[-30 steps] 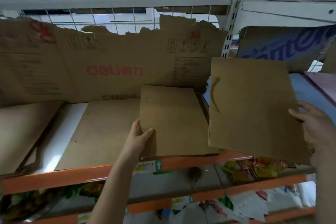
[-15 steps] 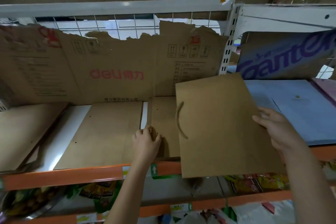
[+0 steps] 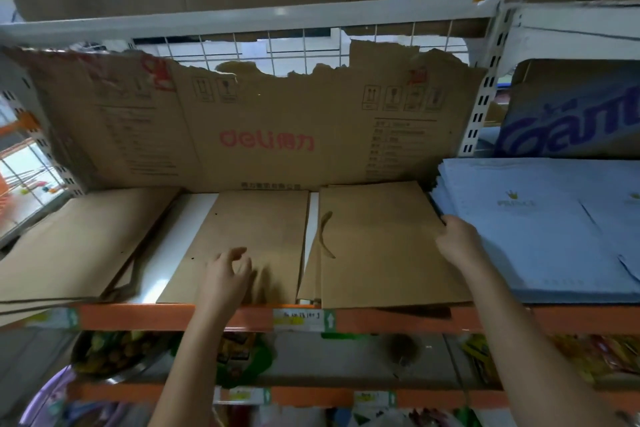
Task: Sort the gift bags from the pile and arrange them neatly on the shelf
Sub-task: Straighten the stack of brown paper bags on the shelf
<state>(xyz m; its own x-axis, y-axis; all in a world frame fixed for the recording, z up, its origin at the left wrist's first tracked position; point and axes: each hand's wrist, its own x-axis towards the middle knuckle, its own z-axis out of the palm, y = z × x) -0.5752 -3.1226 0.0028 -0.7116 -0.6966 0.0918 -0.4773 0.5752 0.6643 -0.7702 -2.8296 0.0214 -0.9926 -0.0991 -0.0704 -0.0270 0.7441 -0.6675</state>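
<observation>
A flat brown paper gift bag (image 3: pixel 384 246) with a rope handle lies on the shelf (image 3: pixel 138 316), on top of a small stack of brown bags. My right hand (image 3: pixel 459 243) touches its right edge with curled fingers. To its left lies another flat brown bag (image 3: pixel 263 229). Over that bag's front part my left hand (image 3: pixel 227 279) hovers, fingers spread and holding nothing. A stack of blue gift bags (image 3: pixel 540 229) sits right of the brown ones.
A torn "deli" cardboard sheet (image 3: pixel 263 128) stands along the shelf's back. More flat brown bags (image 3: pixel 69 246) lie at the far left. A white upright post (image 3: pixel 479 104) divides the shelf bays. Lower shelves hold packaged goods (image 3: pixel 235 354).
My right hand has laid the brown bag flat on the stack beside the blue bags. My left hand let go of the stack and moved left over the other brown bag.
</observation>
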